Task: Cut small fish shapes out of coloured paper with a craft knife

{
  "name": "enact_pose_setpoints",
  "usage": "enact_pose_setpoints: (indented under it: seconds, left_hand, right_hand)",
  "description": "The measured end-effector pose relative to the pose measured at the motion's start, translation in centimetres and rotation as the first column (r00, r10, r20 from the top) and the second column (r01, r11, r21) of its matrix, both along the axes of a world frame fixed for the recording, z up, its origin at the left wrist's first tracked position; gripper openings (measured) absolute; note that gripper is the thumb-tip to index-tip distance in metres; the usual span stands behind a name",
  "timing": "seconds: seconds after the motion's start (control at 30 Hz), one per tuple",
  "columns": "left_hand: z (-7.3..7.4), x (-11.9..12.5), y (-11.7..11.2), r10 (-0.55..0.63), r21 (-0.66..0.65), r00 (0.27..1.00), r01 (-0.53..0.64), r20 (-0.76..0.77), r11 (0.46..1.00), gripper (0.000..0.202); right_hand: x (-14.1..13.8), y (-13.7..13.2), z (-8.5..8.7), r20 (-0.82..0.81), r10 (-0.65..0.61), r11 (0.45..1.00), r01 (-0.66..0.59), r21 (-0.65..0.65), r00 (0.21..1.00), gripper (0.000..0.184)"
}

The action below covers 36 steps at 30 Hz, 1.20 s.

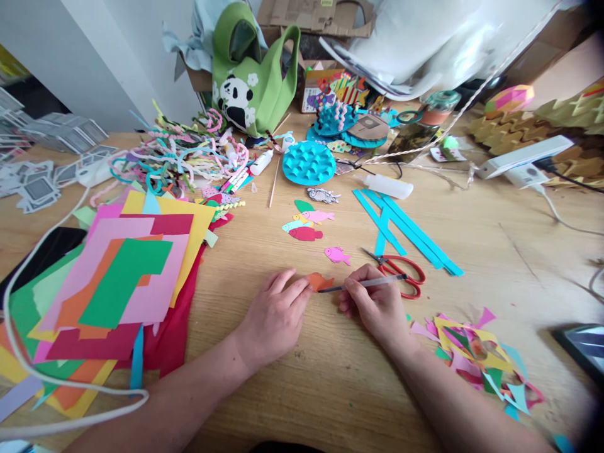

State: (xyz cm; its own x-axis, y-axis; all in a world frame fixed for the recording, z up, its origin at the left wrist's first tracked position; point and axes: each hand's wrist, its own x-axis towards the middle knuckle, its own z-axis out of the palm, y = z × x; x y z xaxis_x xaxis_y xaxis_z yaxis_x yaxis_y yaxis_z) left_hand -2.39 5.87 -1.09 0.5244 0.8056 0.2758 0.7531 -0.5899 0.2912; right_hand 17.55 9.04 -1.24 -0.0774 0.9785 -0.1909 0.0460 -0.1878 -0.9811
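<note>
My left hand (276,313) rests on the wooden table (292,390), its fingertips pressed down on an orange paper fish (321,281) and holding it flat. My right hand (372,303) is closed round a thin grey pen (365,284), whose tip touches the orange fish. A pink paper fish (336,255) lies just beyond. Further back sits a small group of cut-out fish (307,224), green, pink, blue and red.
Red-handled scissors (401,272) lie right of my right hand, by blue paper strips (406,229). A stack of coloured paper sheets (117,283) fills the left, paper scraps (476,355) the right. Pipe cleaners (189,154), a turquoise disc (309,162), a glue bottle (387,185) and a green panda bag (248,82) stand behind.
</note>
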Motion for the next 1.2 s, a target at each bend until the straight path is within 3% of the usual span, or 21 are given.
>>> enact_pose_setpoints:
  seconds: [1.2]
  left_hand:
    - [-0.01, 0.02, -0.03, -0.002, 0.02, 1.0, 0.002, -0.008, 1.0, 0.036]
  right_hand:
    - [0.01, -0.03, -0.05, 0.042, -0.025, 1.0, 0.025, 0.012, 0.999, 0.026]
